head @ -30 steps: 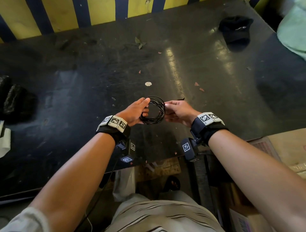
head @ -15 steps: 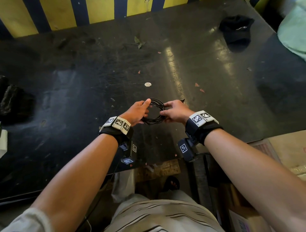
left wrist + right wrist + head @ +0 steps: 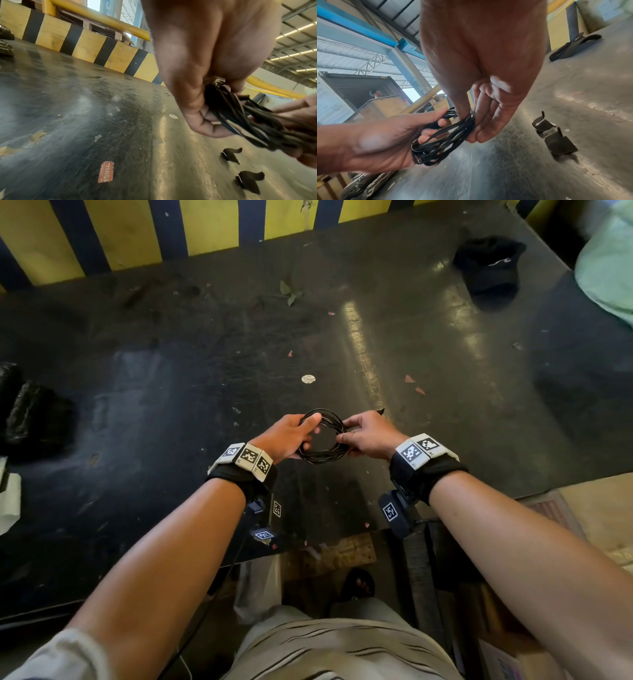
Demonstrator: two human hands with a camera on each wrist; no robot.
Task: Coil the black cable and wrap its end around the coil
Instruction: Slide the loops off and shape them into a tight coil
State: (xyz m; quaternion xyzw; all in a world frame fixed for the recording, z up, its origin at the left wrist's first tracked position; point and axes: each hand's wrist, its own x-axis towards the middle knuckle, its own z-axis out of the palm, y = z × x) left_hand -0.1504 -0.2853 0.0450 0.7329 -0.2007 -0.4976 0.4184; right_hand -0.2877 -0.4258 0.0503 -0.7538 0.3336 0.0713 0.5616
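The black cable (image 3: 322, 457) is wound into a small round coil of several loops, held in the air just above the dark table (image 3: 445, 371). My left hand (image 3: 291, 436) grips the coil's left side, thumb over the top and fingers under it. My right hand (image 3: 368, 434) pinches the right side between thumb and fingers. In the left wrist view the cable (image 3: 240, 116) runs from my left hand (image 3: 202, 108) rightwards. In the right wrist view the cable (image 3: 447, 135) bunches between the right hand (image 3: 477, 121) and the left palm. A short black end pokes out behind the right hand.
A black cap (image 3: 489, 265) lies at the table's far right. Two small black strap pieces (image 3: 554, 138) lie on the table by the right hand. Dark bundles (image 3: 30, 412) sit at the left edge. A yellow-and-black striped barrier (image 3: 137, 231) borders the far side. Cardboard (image 3: 599, 515) lies at the near right.
Both hands have drawn slightly closer to me with the coil. The right hand's grip has shifted on the coil's right side; the coil stays round.
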